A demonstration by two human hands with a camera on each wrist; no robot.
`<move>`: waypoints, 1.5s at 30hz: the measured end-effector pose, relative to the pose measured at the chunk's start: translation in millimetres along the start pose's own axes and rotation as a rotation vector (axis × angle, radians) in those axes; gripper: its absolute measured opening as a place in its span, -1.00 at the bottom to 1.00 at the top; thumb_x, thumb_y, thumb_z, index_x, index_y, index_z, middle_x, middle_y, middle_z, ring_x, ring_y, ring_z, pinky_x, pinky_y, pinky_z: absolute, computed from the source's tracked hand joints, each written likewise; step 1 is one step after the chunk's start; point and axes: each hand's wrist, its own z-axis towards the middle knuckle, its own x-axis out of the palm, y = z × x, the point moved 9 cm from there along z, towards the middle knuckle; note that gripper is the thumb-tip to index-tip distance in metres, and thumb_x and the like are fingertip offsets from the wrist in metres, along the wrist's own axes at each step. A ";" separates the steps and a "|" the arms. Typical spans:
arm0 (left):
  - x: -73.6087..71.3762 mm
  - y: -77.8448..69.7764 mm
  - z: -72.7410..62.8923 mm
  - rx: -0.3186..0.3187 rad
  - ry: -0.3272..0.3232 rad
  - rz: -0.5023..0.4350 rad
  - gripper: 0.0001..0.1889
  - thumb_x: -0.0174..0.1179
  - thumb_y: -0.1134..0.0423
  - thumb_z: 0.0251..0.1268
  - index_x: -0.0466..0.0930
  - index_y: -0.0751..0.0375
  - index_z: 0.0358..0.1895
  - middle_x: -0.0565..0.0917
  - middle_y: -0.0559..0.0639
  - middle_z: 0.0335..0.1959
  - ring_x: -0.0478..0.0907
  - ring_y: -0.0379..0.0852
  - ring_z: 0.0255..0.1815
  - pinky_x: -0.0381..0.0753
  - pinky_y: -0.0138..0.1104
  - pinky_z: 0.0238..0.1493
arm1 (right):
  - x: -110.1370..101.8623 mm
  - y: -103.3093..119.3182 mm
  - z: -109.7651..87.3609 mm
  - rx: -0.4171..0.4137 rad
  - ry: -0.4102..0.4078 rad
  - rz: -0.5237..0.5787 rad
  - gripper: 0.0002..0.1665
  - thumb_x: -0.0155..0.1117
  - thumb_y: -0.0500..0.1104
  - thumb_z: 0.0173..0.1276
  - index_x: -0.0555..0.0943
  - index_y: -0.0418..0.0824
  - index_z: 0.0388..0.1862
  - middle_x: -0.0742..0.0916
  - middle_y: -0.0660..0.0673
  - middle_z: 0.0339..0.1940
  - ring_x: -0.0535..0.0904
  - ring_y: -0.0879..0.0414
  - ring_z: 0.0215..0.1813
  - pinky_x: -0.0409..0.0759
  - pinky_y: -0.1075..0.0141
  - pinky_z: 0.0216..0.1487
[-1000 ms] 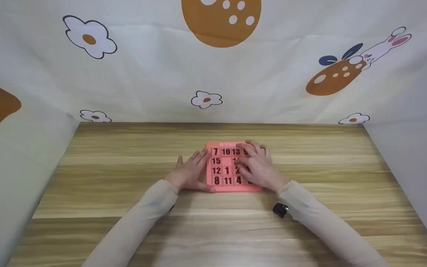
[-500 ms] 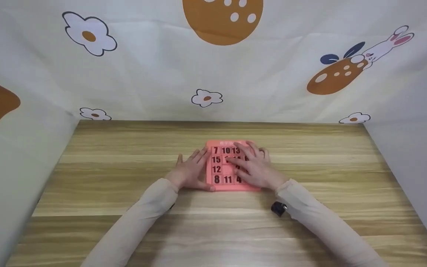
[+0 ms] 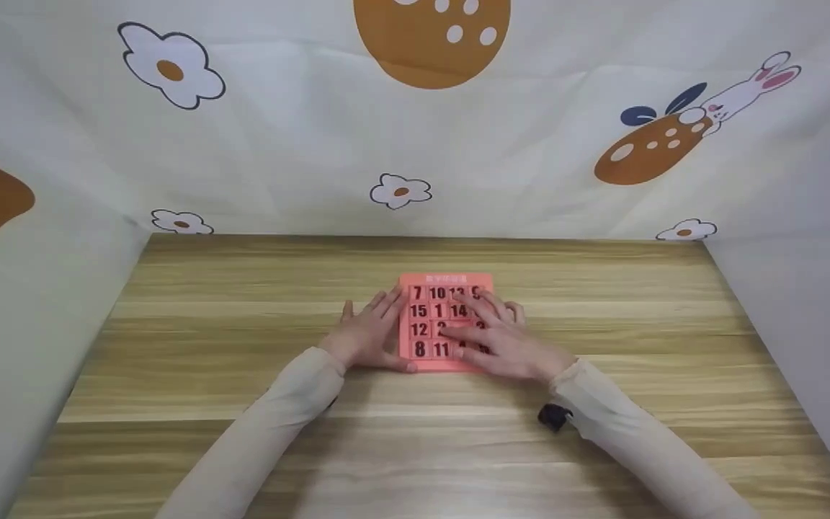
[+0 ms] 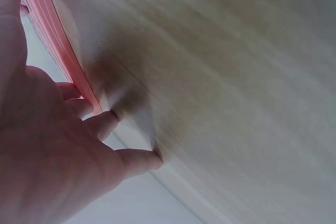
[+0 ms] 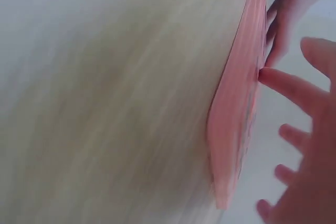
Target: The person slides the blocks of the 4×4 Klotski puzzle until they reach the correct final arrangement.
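A pink number sliding puzzle (image 3: 446, 366) lies flat on the table, its tiles printed with dark numbers. Along its left edge rests my left hand (image 3: 368, 335), fingers extended and thumb at the near left corner. In the left wrist view, fingertips of this left hand (image 4: 58, 135) meet the puzzle's pink side (image 4: 63, 45). My right hand (image 3: 512, 346) spreads over the right half, with one fingertip on the tile marked 2 (image 3: 438, 329). Right of that tile is the gap, partly under the fingers. In the right wrist view, one finger (image 5: 294, 87) touches the puzzle's top.
The wood-grain table (image 3: 242, 288) extends around the puzzle on all sides. Behind it hangs a pale cloth (image 3: 300, 130) printed with flowers, and pale walls flank both sides. A small black device (image 3: 553, 417) sits at the right wrist.
Tile 1 has slid up into the second row, then tile 2 has slid left below it, so the gap has shifted. The right hand moved slightly nearer; the left stayed put.
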 end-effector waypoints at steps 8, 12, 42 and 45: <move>3.1 1.2 1.8 -0.010 0.008 -0.003 0.29 0.29 -0.40 -0.05 -0.32 0.12 0.57 -0.34 -0.03 0.57 -0.32 0.04 0.55 -0.34 0.26 0.37 | -25.9 -24.0 -19.6 0.149 -0.245 -0.110 -0.75 0.22 -0.01 0.38 0.68 -0.16 -0.28 0.43 -0.29 0.32 0.13 -0.25 0.41 0.02 -0.27 0.30; 2.5 2.5 2.1 -0.015 0.005 -0.006 0.30 0.31 -0.41 -0.07 -0.32 0.12 0.57 -0.32 -0.02 0.57 -0.31 0.04 0.55 -0.35 0.25 0.37 | -17.7 -21.8 -20.8 0.095 -0.178 -0.043 -0.66 0.23 0.01 0.36 0.69 -0.22 -0.11 0.37 -0.32 0.37 0.08 -0.30 0.42 -0.02 -0.25 0.29; 2.0 2.6 0.3 -0.014 0.008 -0.018 0.30 0.30 -0.42 -0.08 -0.32 0.11 0.57 -0.33 -0.04 0.57 -0.32 0.03 0.55 -0.33 0.26 0.37 | -23.0 -27.0 -4.0 0.025 -0.191 0.024 -0.76 0.29 -0.13 0.31 0.70 -0.17 -0.09 0.48 -0.26 0.26 0.18 -0.22 0.36 0.05 -0.18 0.27; 2.5 2.5 0.2 -0.009 0.007 -0.019 0.30 0.30 -0.42 -0.08 -0.31 0.11 0.57 -0.33 -0.03 0.57 -0.32 0.04 0.55 -0.32 0.26 0.37 | -14.5 -25.1 2.5 0.037 -0.148 0.015 -0.59 0.24 -0.05 0.36 0.62 -0.13 0.15 0.35 -0.28 0.40 0.10 -0.25 0.42 0.03 -0.22 0.29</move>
